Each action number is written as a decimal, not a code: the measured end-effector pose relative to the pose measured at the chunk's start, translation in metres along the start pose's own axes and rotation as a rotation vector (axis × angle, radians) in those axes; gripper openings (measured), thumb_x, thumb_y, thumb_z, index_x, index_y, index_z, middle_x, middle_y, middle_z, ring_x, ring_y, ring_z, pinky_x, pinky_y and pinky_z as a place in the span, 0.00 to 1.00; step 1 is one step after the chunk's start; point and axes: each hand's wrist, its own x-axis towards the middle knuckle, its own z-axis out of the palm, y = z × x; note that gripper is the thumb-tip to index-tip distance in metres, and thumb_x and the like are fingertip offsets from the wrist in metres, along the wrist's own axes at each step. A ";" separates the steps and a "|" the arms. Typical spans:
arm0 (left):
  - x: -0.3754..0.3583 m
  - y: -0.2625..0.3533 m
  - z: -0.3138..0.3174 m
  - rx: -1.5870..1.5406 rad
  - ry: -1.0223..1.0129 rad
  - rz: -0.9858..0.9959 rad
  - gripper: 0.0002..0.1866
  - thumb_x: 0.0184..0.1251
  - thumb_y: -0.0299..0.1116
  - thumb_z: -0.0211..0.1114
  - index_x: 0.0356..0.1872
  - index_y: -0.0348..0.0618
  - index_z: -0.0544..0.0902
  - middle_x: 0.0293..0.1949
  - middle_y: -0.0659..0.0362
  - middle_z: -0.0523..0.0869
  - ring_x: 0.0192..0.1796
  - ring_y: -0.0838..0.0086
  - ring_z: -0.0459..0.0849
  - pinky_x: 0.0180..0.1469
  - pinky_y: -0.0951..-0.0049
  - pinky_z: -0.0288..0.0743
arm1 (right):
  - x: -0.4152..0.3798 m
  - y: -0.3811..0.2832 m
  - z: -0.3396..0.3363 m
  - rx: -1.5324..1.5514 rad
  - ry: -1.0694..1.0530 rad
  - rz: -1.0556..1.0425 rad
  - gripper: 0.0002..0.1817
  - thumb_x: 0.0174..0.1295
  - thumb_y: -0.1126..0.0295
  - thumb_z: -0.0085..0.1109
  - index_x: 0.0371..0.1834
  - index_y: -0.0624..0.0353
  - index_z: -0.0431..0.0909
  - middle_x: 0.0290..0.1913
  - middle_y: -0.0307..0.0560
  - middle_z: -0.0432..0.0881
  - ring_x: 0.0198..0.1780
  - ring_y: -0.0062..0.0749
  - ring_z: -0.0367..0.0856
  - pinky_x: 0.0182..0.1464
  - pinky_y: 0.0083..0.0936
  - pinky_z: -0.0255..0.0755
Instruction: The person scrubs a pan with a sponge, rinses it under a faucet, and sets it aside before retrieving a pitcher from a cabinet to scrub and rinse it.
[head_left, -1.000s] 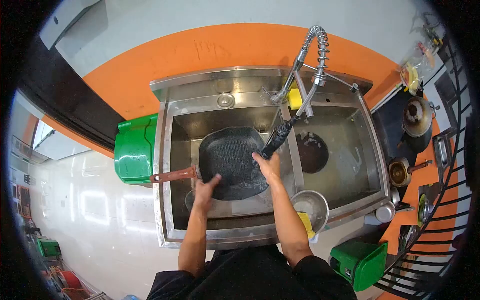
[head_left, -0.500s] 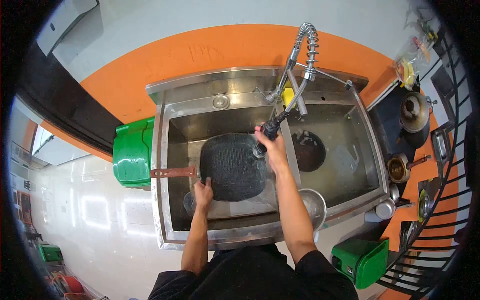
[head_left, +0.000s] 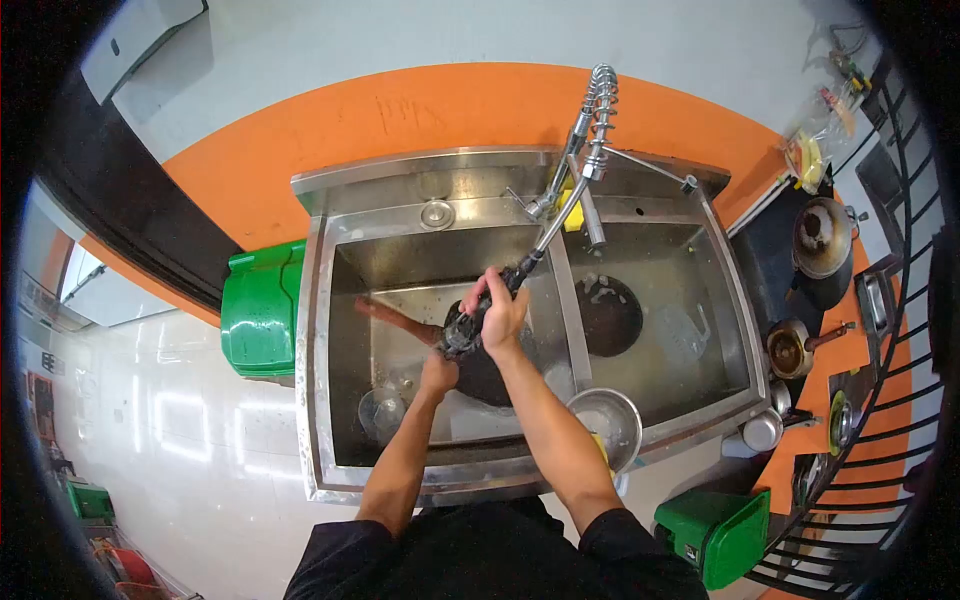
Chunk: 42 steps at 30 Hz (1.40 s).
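Note:
My right hand (head_left: 503, 312) is wrapped round the black spray head (head_left: 519, 273) of the coiled tap hose, its nozzle end over the pan. My left hand (head_left: 440, 372) is closed on the near edge of a dark grill pan (head_left: 487, 382), close to the handle; the nozzle partly hides its fingers. The pan is tilted in the left sink basin (head_left: 385, 262). Its brown handle (head_left: 398, 318) points to the upper left. A clear round bowl or lid (head_left: 381, 412) lies at the basin's lower left.
The right basin (head_left: 668, 385) holds cloudy water, a dark round pan (head_left: 609, 316) and a clear plastic item (head_left: 684, 333). A metal bowl (head_left: 622, 425) rests on the front rim. Green bins (head_left: 262, 312) stand by the sink. Pots (head_left: 790, 349) sit at right.
The grill pan has gone from lying nearly flat to tilted, its handle swinging right. My right hand has brought the spray head left and nearer; my left hand has shifted right and slightly up.

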 end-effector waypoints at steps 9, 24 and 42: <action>-0.007 0.006 -0.002 -0.062 0.083 0.128 0.19 0.64 0.32 0.54 0.53 0.32 0.77 0.47 0.36 0.84 0.53 0.39 0.80 0.55 0.51 0.72 | 0.017 0.003 -0.013 0.011 0.085 -0.243 0.26 0.72 0.52 0.54 0.20 0.57 0.65 0.17 0.42 0.69 0.17 0.28 0.68 0.25 0.30 0.68; -0.025 -0.018 -0.003 -0.287 0.350 -0.154 0.14 0.61 0.29 0.68 0.45 0.30 0.84 0.41 0.42 0.88 0.43 0.53 0.86 0.45 0.59 0.76 | 0.003 0.000 -0.046 -0.163 0.054 -0.116 0.27 0.72 0.53 0.56 0.17 0.59 0.69 0.17 0.40 0.72 0.19 0.24 0.70 0.24 0.25 0.64; -0.025 -0.055 0.002 -0.532 0.308 -0.192 0.22 0.61 0.37 0.73 0.45 0.24 0.81 0.40 0.44 0.87 0.43 0.63 0.84 0.46 0.64 0.76 | -0.001 0.001 -0.053 -0.426 0.009 -0.056 0.29 0.73 0.50 0.52 0.15 0.57 0.69 0.14 0.38 0.70 0.17 0.23 0.69 0.23 0.23 0.64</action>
